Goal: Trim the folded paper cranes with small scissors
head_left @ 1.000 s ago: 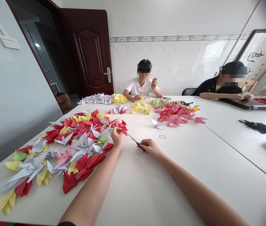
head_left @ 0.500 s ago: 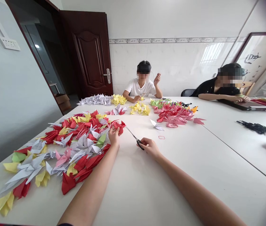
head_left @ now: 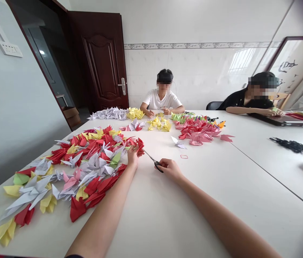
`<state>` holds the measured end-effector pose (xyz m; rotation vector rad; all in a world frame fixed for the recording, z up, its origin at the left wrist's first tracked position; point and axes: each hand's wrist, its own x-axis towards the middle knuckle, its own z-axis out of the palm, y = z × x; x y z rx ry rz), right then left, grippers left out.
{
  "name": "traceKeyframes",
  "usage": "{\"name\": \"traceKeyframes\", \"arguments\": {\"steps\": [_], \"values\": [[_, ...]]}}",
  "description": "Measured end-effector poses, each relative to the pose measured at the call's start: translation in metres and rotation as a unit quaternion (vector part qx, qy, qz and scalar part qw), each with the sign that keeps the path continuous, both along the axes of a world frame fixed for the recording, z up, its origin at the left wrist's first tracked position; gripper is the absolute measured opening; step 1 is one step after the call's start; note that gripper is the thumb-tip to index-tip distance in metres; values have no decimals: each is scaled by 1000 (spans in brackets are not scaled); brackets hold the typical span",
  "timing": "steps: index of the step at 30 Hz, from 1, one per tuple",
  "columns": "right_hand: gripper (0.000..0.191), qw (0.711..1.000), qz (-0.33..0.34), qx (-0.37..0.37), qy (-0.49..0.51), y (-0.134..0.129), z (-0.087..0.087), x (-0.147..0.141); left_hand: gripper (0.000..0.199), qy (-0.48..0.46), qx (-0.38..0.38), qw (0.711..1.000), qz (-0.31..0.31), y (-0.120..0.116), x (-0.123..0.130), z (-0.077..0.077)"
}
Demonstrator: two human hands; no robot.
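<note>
Between the fingers of my left hand (head_left: 134, 156) is a red folded paper crane (head_left: 140, 144), held just right of a big pile of folded paper cranes (head_left: 87, 161) in red, white, yellow, pink and green. My right hand (head_left: 169, 167) grips the black handles of a pair of scissors (head_left: 151, 158). The blades point up and left, and their tips reach the red crane; whether they touch it is too small to tell. A white crane (head_left: 178, 142) lies alone beyond my right hand, with a small red outline (head_left: 184, 156) near it.
Across the white table (head_left: 194, 200) a person in white (head_left: 163, 98) sits behind yellow, white and pink crane piles (head_left: 200, 130). A person in black (head_left: 248, 100) leans over a dark flat case (head_left: 280, 120) at right. A black bundle (head_left: 296, 145) lies near the right edge.
My left hand and the red crane have moved slightly right and turned. The scissors shifted slightly left. The person across has lowered a raised hand to the table.
</note>
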<state>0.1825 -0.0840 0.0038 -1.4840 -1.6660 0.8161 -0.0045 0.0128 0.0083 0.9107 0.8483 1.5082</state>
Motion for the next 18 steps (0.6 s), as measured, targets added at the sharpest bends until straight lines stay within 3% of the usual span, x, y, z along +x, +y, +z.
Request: {"name": "traceKeyframes", "arguments": {"steps": [7,14,18], "values": [[27,1000,-15,2,-6,0,2,0,31,43,6,999,2,-4,1,0],[25,999,-39,24,-14,-1,0,-2,47,64,24,997,-18,-6,0,-1],[19,988,-80,116,-65,-2,-2,0,58,66,16,997,-26,-6,-1,1]]}}
